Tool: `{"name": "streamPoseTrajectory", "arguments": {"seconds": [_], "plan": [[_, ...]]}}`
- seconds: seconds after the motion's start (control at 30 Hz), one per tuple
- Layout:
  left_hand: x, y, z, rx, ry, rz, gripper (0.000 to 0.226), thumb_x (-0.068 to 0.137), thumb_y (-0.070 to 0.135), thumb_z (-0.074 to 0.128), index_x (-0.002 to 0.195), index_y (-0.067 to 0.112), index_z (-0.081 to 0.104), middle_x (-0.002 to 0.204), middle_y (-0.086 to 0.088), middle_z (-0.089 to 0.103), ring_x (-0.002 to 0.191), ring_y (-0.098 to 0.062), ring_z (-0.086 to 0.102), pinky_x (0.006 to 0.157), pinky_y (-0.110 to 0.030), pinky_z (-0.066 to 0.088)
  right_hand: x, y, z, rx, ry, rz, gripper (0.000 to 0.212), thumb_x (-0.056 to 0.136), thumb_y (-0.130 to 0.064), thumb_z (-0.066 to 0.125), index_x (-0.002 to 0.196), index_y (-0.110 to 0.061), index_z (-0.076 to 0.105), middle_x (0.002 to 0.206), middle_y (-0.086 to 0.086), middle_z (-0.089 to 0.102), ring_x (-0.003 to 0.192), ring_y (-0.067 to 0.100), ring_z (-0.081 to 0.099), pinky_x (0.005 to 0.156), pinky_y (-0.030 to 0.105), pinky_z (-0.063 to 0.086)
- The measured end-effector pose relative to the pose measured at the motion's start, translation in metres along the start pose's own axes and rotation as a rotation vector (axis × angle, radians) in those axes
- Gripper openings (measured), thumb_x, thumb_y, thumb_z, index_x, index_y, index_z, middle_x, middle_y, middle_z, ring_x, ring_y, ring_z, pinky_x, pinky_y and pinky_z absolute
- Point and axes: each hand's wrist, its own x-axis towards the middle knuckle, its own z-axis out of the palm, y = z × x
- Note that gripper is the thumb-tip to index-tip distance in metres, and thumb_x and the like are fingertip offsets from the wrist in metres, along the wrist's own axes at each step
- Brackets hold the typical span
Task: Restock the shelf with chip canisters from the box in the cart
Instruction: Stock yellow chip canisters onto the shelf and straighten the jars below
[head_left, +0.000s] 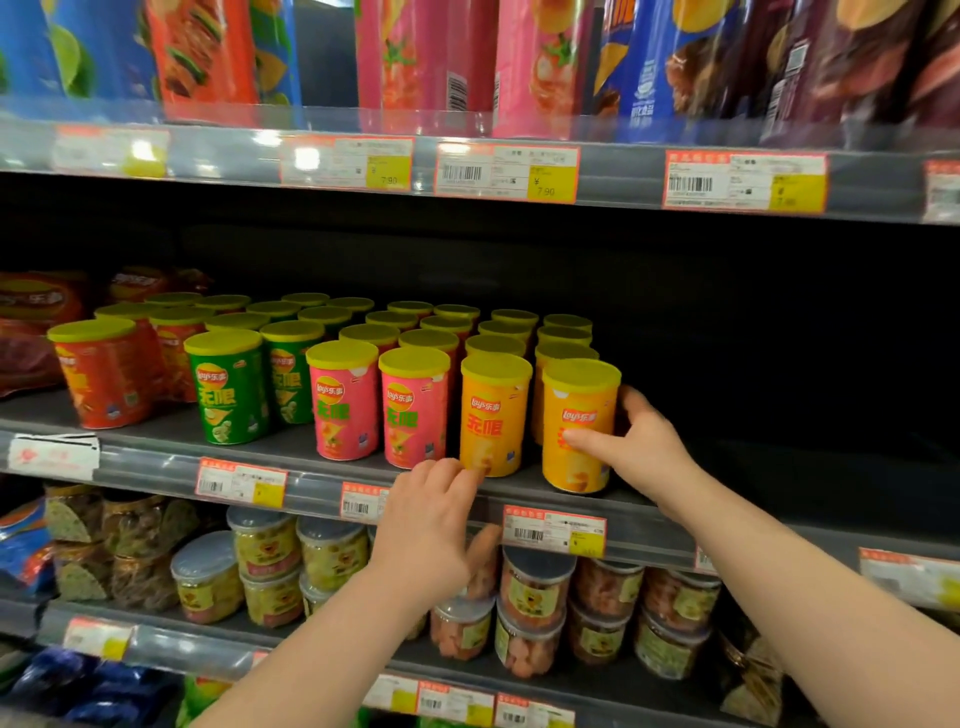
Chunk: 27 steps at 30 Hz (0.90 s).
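Note:
Rows of short chip canisters with yellow-green lids stand on the middle shelf (156, 457): red, green, pink and orange ones. My right hand (634, 441) grips the rightmost front orange canister (576, 415), thumb across its front and fingers behind it. Left of it stands a second orange canister (493, 410), and my left hand (431, 525) reaches up with curled fingertips touching its base at the shelf edge. Neither the box nor the cart is in view.
To the right of the orange canisters the middle shelf is dark and bare. Tall chip bags (426, 52) fill the shelf above. Clear snack tubs (535, 592) are stacked on the shelf below. Price tags (553, 530) line the shelf edges.

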Motion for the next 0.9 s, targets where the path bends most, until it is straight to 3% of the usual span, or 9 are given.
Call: {"name": "streamPoseTrajectory", "arguments": {"seconds": [0.17, 0.3, 0.57, 0.77, 0.83, 0.9], "plan": [[-0.005, -0.002, 0.001, 0.024, -0.019, 0.04, 0.056, 0.069, 0.051, 0.05, 0.107, 0.012, 0.062, 0.1, -0.003, 0.062, 0.087, -0.025, 0.059, 0.073, -0.035, 0.052, 0.0, 0.014, 0.006, -0.035, -0.037, 0.052, 0.082, 0.078, -0.025, 0.076, 0.144, -0.016, 0.029, 0.141, 0.007, 0.046, 0.126, 0.024, 0.048, 0.093, 0.032, 0.041], [-0.006, 0.0, -0.001, 0.023, -0.032, 0.033, 0.056, 0.068, 0.051, 0.048, 0.105, 0.013, 0.063, 0.099, -0.001, 0.062, 0.087, -0.024, 0.06, 0.074, -0.033, 0.052, 0.0, 0.017, 0.009, -0.143, -0.061, 0.066, 0.079, 0.077, -0.022, 0.078, 0.14, -0.013, 0.032, 0.14, 0.009, 0.047, 0.126, 0.026, 0.048, 0.097, 0.033, 0.041], [-0.006, 0.001, -0.005, 0.033, -0.083, 0.012, 0.056, 0.068, 0.053, 0.047, 0.106, 0.015, 0.064, 0.099, 0.001, 0.061, 0.088, -0.022, 0.06, 0.075, -0.033, 0.052, -0.001, 0.014, 0.008, -0.118, -0.083, 0.087, 0.074, 0.08, -0.019, 0.075, 0.141, -0.014, 0.032, 0.141, 0.009, 0.046, 0.127, 0.025, 0.046, 0.089, 0.027, 0.037], [-0.005, 0.003, -0.013, 0.045, -0.14, -0.005, 0.058, 0.069, 0.056, 0.043, 0.104, 0.016, 0.065, 0.098, 0.003, 0.062, 0.087, -0.02, 0.062, 0.074, -0.032, 0.053, -0.003, 0.011, 0.008, -0.137, -0.098, 0.109, 0.074, 0.081, -0.02, 0.074, 0.142, -0.015, 0.032, 0.143, 0.008, 0.044, 0.129, 0.025, 0.045, 0.094, 0.03, 0.039], [-0.005, 0.006, -0.016, 0.038, -0.158, -0.001, 0.06, 0.075, 0.055, 0.043, 0.117, 0.016, 0.06, 0.112, 0.001, 0.058, 0.102, -0.022, 0.058, 0.087, -0.034, 0.048, -0.004, 0.01, 0.009, -0.143, -0.094, 0.113, 0.073, 0.081, -0.019, 0.073, 0.142, -0.015, 0.033, 0.143, 0.008, 0.045, 0.129, 0.025, 0.045, 0.095, 0.03, 0.039], [-0.005, 0.005, -0.016, 0.023, -0.215, 0.003, 0.063, 0.085, 0.053, 0.045, 0.136, 0.017, 0.043, 0.133, 0.001, 0.043, 0.124, -0.021, 0.039, 0.105, -0.033, 0.03, -0.005, 0.009, 0.01, -0.166, -0.078, 0.113, 0.074, 0.081, -0.02, 0.073, 0.142, -0.014, 0.032, 0.143, 0.009, 0.045, 0.129, 0.026, 0.045, 0.097, 0.033, 0.04]]}}
